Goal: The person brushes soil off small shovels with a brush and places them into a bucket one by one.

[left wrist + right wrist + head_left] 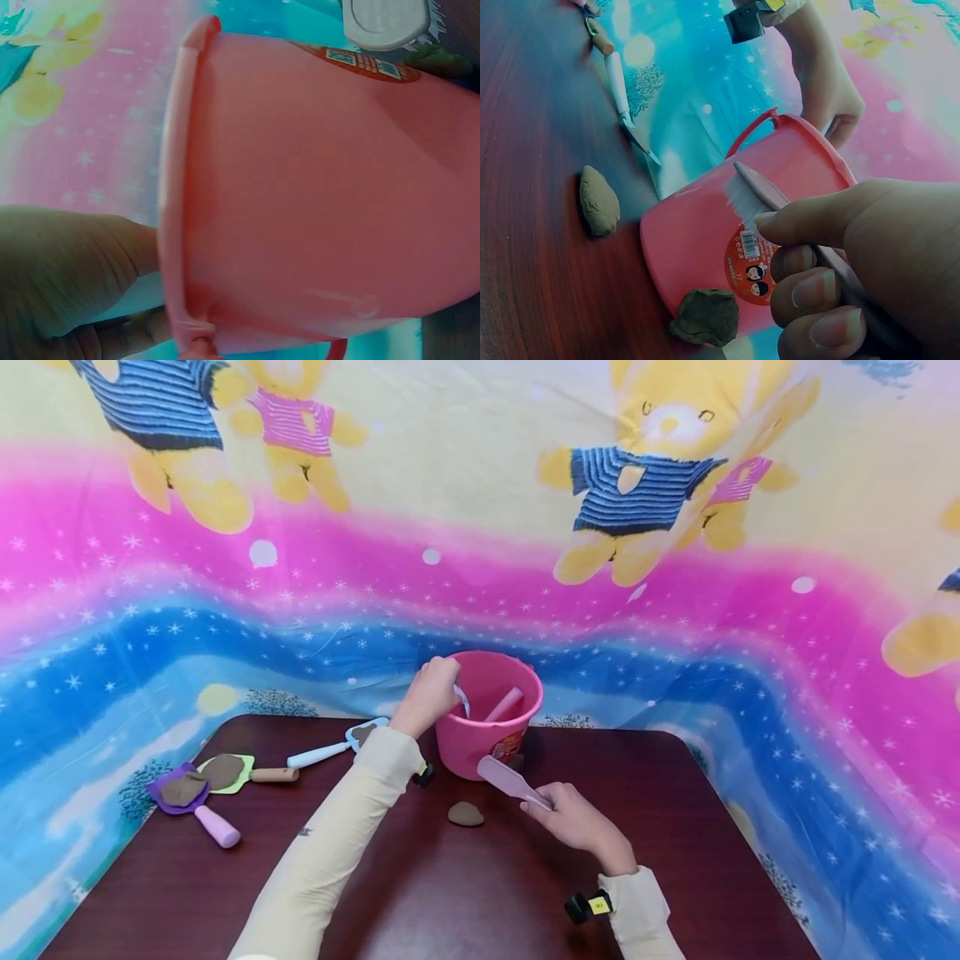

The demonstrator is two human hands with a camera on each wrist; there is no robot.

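Observation:
Over the left rim of a pink bucket, my left hand has its fingers curled inside and grips a pale bluish-white piece; its kind is hidden by hand and bucket wall. Another tool's pink handle leans inside the bucket. My right hand holds a pale mauve brush in front of the bucket, thumb along its handle. White bristles face the bucket wall in the right wrist view. Near the bucket lie a brown clay lump and a darker clay lump close by its base.
On the left of the dark wooden table lie a purple shovel with a pink handle, a green shovel with a wooden handle, and a light blue shovel. Each carries brown clay. A bear-printed cloth hangs behind.

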